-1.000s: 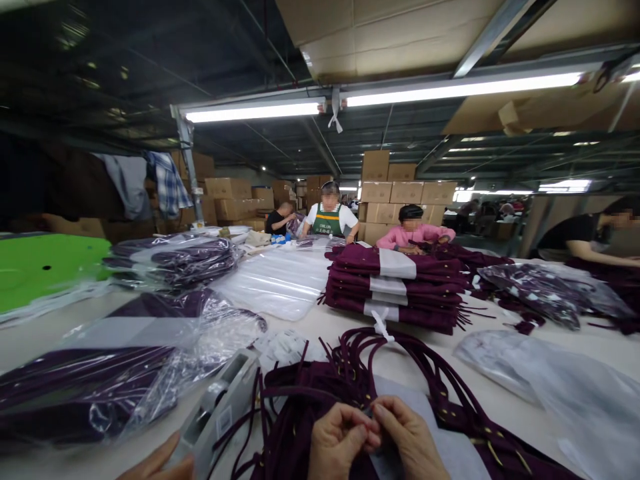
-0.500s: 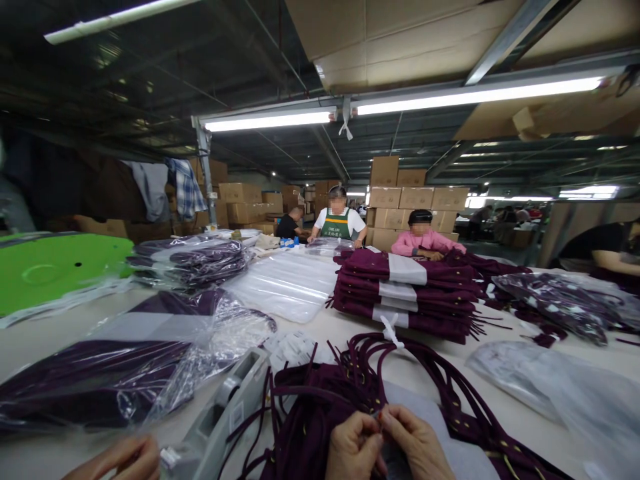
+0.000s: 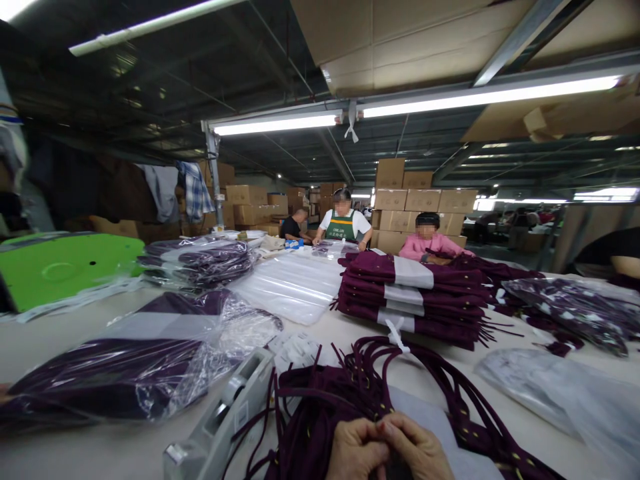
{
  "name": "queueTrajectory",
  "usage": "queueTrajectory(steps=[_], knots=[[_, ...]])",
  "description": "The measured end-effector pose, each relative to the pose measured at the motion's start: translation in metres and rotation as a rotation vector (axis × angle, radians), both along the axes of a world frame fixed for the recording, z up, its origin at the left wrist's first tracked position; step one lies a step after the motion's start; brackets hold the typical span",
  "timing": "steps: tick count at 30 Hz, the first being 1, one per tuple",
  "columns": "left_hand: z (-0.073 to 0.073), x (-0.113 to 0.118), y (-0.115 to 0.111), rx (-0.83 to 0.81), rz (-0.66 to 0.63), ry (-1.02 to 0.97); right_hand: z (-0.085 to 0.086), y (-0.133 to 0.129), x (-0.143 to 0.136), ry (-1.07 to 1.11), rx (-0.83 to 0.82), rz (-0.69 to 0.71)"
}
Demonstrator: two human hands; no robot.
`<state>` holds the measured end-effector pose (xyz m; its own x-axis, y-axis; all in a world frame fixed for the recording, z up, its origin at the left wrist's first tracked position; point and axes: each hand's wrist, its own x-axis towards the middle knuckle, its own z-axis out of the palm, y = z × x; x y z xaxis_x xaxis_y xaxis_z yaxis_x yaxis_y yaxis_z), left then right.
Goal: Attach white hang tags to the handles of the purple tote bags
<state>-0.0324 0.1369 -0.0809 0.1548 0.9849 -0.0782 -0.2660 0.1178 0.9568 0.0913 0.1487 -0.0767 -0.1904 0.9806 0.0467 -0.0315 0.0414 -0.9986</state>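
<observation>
My left hand and my right hand meet at the bottom centre, fingertips pinched close together. Whatever lies between them is too small and hidden to make out. Both hands are over a heap of dark maroon fabric with thin dangling ties. Long maroon straps with brass-coloured eyelets curve away on the right, bound at the top by a white tie. A pale tissue sheet lies under the straps, beside my right hand. Left of the heap stands a grey tape dispenser.
A bagged maroon garment lies at the left, another person's hand at its edge. Behind are clear bags, a folded maroon stack and a green machine. More plastic bags lie right. Co-workers stand across the table.
The view has shifted slightly, moving the scene a little right. The other person's hand at lower left has moved to the left edge. My two hands stay pinched together over the maroon fabric.
</observation>
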Motion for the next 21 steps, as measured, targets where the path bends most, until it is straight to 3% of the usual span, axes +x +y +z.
queueTrajectory(steps=[12,17,21], knots=[[-0.006,0.003,0.001,-0.036,0.067,0.032,-0.007,0.000,-0.001,0.174,-0.150,0.085],[-0.002,0.006,-0.002,-0.043,0.155,-0.001,0.002,-0.005,-0.001,0.231,-0.180,-0.014],[0.002,0.004,-0.006,0.016,0.226,0.095,0.005,-0.006,-0.001,0.257,-0.179,-0.036]])
